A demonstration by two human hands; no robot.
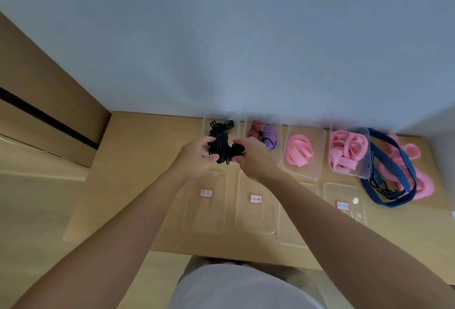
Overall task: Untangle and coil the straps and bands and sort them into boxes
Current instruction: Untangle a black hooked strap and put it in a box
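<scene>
Left grip [197,152] and right grip [248,158] are both clamped, fingers curled, on a black webbing strap bundle with plastic buckles [221,147], held at the leftmost clear plastic box [205,125]. Boxes to the right hold striped red-and-black and purple bands [264,133], a coiled pink band [299,149] and a heap of pink bands [344,151]. Sorting looks well along. A navy striped strap [394,180] tangled with loose pink bands [423,180] waits on the wooden worktop [147,161].
</scene>
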